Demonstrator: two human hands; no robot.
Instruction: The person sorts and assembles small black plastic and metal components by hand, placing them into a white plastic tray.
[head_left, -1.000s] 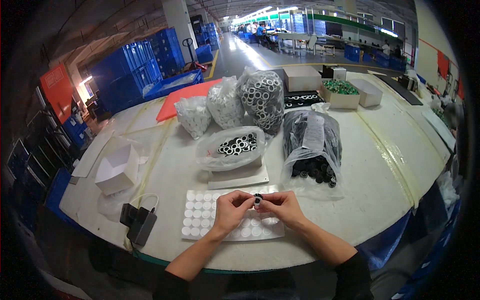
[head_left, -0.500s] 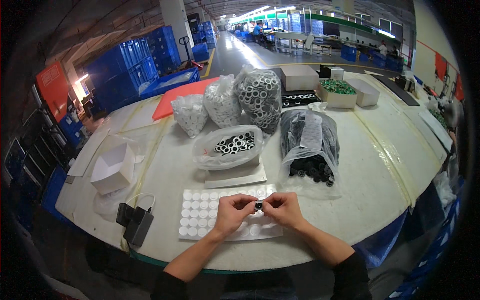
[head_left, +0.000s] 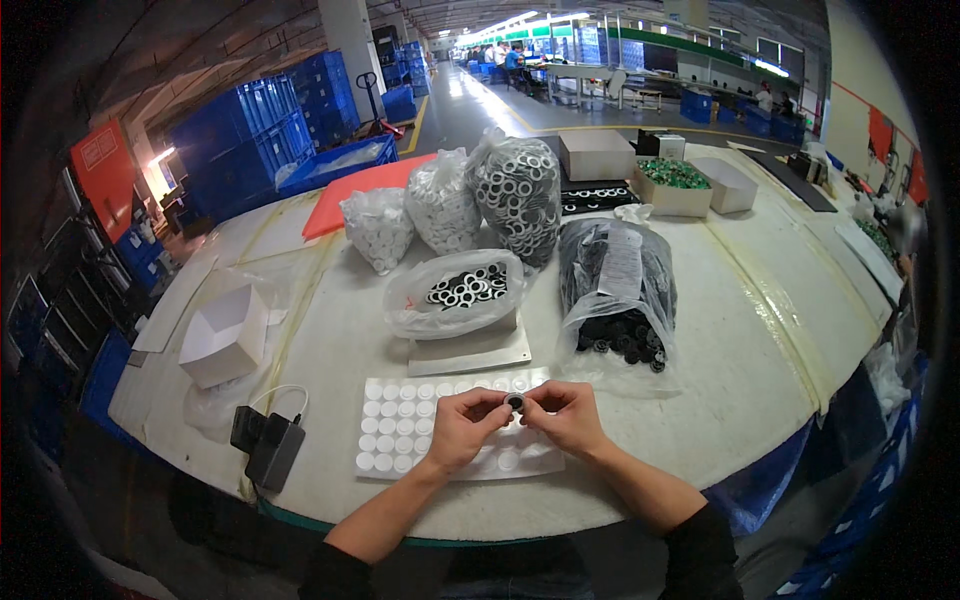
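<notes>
Between the fingertips of both hands is a small round black part with a pale ring around its edge (head_left: 515, 402). My left hand (head_left: 463, 430) pinches it from the left and my right hand (head_left: 568, 418) from the right. Both hands are above a white tray (head_left: 362, 440) with rows of round white pieces (head_left: 403, 427); they hide part of the tray. Just beyond the tray, an open clear bag (head_left: 405, 308) holds black-and-white rings (head_left: 475, 290). Farther right lies an opened plastic bag of black round parts (head_left: 622, 335).
Three tied bags of white and grey rings (head_left: 516, 190) stand at the back. An empty white box (head_left: 222, 340) and a black power adapter (head_left: 275, 450) with cable are at left. A box of green parts (head_left: 675, 185) sits at the back right. Blue crates (head_left: 250, 140) stand beyond the table.
The small part has been tilted between my fingers, so its pale ring now shows more fully around the dark middle. My hands stay in nearly the same place.
</notes>
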